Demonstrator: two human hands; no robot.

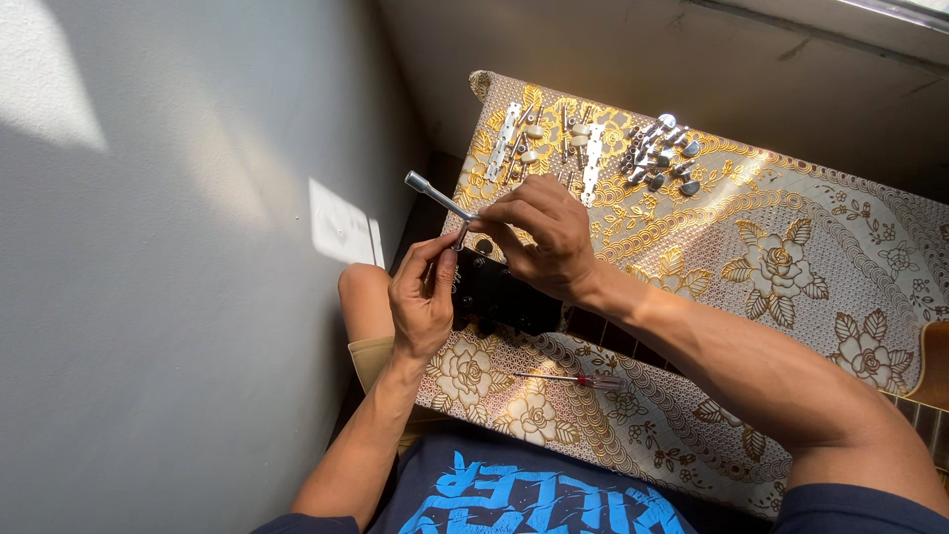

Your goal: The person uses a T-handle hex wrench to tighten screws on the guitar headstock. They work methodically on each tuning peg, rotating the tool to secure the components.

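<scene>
Head view, right hand (pixel 542 240) gripping socket wrench (pixel 438 197), left hand (pixel 421 295) steadying

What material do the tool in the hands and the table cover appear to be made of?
The socket wrench, held by the right hand and left hand, looks like bare polished metal: silvery, with bright glints. The table cover seems to be plastic or vinyl with a lace-like look: glossy sheen, gold floral print.
</scene>
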